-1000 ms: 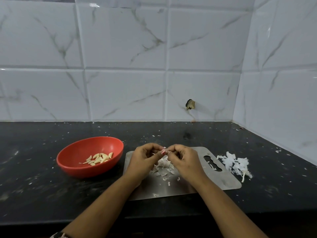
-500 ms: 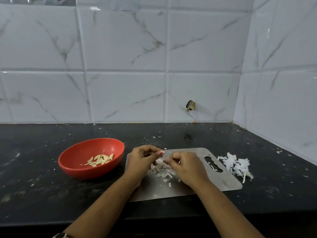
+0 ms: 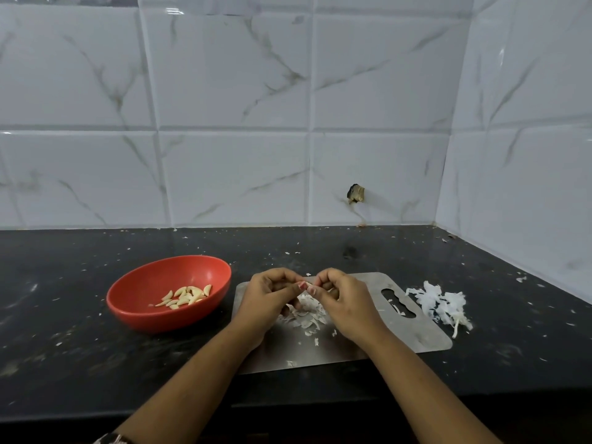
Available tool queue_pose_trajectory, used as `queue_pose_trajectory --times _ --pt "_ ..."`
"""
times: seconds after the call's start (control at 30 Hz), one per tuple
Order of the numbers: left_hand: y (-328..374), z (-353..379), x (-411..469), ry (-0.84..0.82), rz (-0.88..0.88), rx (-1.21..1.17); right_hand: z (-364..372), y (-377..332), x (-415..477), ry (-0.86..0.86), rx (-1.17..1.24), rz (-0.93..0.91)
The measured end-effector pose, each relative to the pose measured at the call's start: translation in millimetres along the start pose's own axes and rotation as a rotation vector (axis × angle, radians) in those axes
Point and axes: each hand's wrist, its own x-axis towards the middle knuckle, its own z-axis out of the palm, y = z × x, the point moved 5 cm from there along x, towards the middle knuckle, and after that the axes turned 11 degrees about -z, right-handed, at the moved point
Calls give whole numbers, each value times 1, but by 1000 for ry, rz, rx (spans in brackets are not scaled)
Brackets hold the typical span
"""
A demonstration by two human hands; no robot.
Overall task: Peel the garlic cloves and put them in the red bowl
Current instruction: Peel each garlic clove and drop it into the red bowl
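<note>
Above a steel cutting board [image 3: 413, 334], my left hand [image 3: 269, 299] and my right hand [image 3: 346, 302] meet at their fingertips. Between them they pinch a small garlic clove [image 3: 310, 289], mostly hidden by the fingers. Loose white garlic skins [image 3: 306, 314] lie on the board under my hands. To the left stands the red bowl [image 3: 141, 302], holding several peeled cloves [image 3: 185, 297].
A heap of white garlic peels [image 3: 440, 304] lies on the black counter right of the board. Small skin flakes are scattered over the counter. White marble tile walls close the back and the right side; the counter's front edge runs under my forearms.
Both hands stay together over the board, lifting slightly after dipping toward the skins. The fingers have shifted a little on the clove. The bowl and the peel heap have not moved.
</note>
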Motion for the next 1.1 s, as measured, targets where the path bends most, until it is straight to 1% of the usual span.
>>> queue_pose_trajectory --times 0.3,0.47,0.57,0.7,0.9,1.1 --pt "0 2 -1 -29 -11 -50 3 0 -1 -71 4 -15" --pt "-3 1 0 -76 -67 -117 6 -6 -3 -145 116 -9" --pt "-4 2 0 -95 -95 -129 7 -7 -3 -170 103 -4" --pt "-3 2 -1 -95 -95 -135 5 -10 -4 -148 68 -32" --pt "1 4 -4 -67 -46 -105 4 -12 -2 -105 80 -46" --pt "2 3 -4 -37 -8 -75 8 -10 -3 -127 48 -40"
